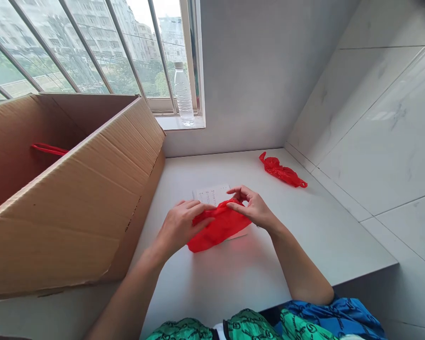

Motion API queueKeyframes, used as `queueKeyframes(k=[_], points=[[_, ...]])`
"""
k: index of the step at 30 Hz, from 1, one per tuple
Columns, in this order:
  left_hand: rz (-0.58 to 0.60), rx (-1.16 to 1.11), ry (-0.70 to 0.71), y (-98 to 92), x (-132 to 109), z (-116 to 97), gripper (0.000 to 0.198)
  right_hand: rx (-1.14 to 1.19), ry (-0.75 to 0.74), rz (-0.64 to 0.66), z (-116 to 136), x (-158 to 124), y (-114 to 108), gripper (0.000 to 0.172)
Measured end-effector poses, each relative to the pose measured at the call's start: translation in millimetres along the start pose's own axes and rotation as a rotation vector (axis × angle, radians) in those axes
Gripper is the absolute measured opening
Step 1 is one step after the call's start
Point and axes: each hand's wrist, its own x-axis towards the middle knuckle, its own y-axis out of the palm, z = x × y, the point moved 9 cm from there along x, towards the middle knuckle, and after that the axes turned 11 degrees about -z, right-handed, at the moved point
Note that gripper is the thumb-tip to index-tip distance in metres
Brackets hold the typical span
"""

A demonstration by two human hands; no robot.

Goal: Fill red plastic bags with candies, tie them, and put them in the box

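A red plastic bag [217,229] is stretched between my two hands, just above the white tabletop. My left hand [186,219] pinches its upper left side between thumb and fingers. At the upper right corner, my right hand [251,205] grips the bag's edge with the thumb and curled fingers. Under the bag lies a white printed sheet or booklet [210,194], partly covered by it. Farther back to the right, a second red plastic bag [283,172] lies crumpled on the table, touched by neither hand.
A large open cardboard box [88,189] fills the left side, with a red strap or handle [49,149] inside. On the windowsill stands a clear water bottle [183,94]. The white table [326,231] meets a grey wall behind and a tiled wall [386,132] at right.
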Motion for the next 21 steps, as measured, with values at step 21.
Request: queueKeyframes(k=[21], points=[[-0.396,-0.473,-0.301,-63.0,25.5,13.0,0.016,-0.141,-0.346,-0.294,52.4,14.2,-30.0,0.006]])
